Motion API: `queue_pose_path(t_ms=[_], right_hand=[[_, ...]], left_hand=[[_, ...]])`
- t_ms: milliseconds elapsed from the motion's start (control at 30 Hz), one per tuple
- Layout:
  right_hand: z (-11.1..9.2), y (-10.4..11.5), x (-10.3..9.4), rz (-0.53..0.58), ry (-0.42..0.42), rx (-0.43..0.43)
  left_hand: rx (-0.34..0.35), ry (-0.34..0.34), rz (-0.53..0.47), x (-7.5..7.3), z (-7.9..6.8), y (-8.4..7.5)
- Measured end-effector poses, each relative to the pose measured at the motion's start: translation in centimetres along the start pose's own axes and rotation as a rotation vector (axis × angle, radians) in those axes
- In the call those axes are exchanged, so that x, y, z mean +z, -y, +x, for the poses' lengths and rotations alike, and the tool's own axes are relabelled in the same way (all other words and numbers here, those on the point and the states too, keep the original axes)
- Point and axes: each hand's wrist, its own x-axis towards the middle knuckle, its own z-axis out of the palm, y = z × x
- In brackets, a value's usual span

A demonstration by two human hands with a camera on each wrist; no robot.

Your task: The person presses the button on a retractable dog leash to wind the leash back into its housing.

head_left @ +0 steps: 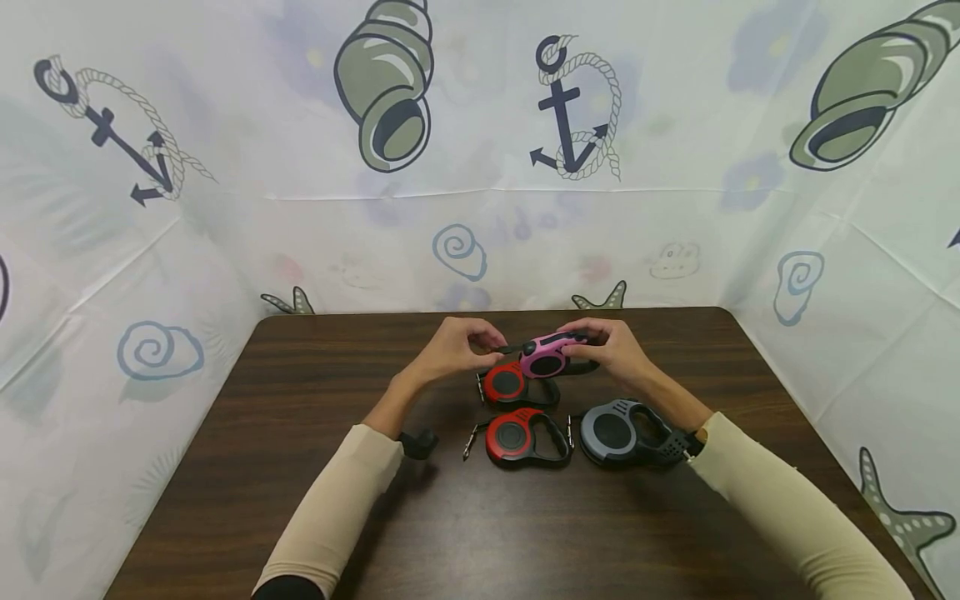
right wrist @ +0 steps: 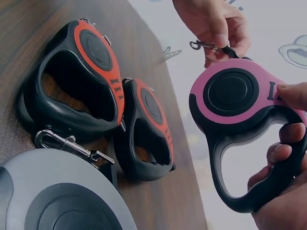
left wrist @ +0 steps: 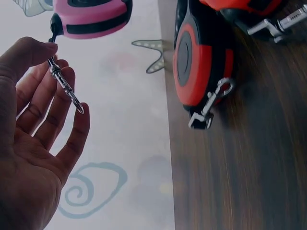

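Observation:
My right hand [head_left: 617,350] grips a pink and black retractable dog leash [head_left: 545,357] above the far part of the table, its fingers through the black handle loop [right wrist: 218,167] and the thumb on the pink casing. Near the leash's outlet, my left hand [head_left: 459,346] pinches the short black strap [right wrist: 230,51] between thumb and fingers. From that pinch a silver snap hook [left wrist: 64,84] hangs down across the loosely spread fingers in the left wrist view. Below the pink leash, a red and black leash [head_left: 504,383] lies on the table, partly overlapped by it in the head view.
Nearer on the brown wooden table [head_left: 315,417] lies a second red and black leash [head_left: 512,437], its hook pointing left. A larger grey and black leash [head_left: 609,429] lies beside it, under my right wrist. A white patterned cloth [head_left: 480,150] hangs behind the table and along both sides.

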Motion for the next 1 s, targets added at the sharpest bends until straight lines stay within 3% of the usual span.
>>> queue_pose_path(t_ms=[567, 1000], right_hand=[[-0.3, -0.3, 0.2, 0.077, 0.0, 0.0], [-0.4, -1.0, -1.5, 0.05, -0.051, 0.075]], left_hand=[[-0.039, -0.042, -0.039, 2.2, 0.5, -0.5], [-0.171, -0.094, -0.038, 4.6, 1.5, -1.1]])
